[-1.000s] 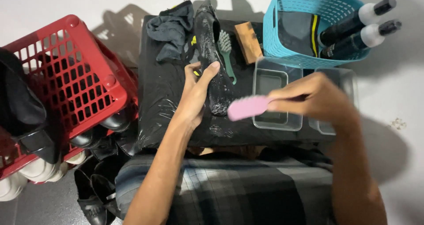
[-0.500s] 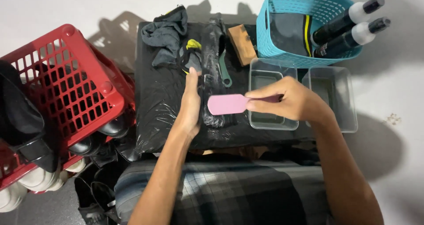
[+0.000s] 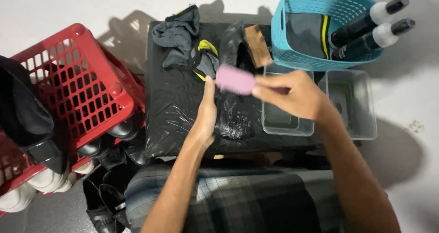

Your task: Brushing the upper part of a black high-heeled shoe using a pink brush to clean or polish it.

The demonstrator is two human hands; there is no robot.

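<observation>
My right hand [image 3: 292,95] grips a pink oblong sponge or brush [image 3: 235,79], held over a black shoe [image 3: 235,107] that lies on a black plastic-covered surface [image 3: 171,109]. My left hand [image 3: 206,114] rests flat against the shoe's left side, fingers pointing away from me, fingertips near the pink piece. Part of the shoe is hidden behind both hands and blurred.
A red basket [image 3: 87,82] with dark shoes stands at the left. A blue basket [image 3: 320,32] at the back right holds two dark bottles [image 3: 370,27]. Two clear plastic trays [image 3: 350,103] sit at the right. A grey cloth [image 3: 178,39] and a wooden brush [image 3: 257,45] lie behind the shoe.
My right hand has carried the pink piece leftward and farther from me, from above the clear tray to over the shoe. My left hand stayed on the shoe.
</observation>
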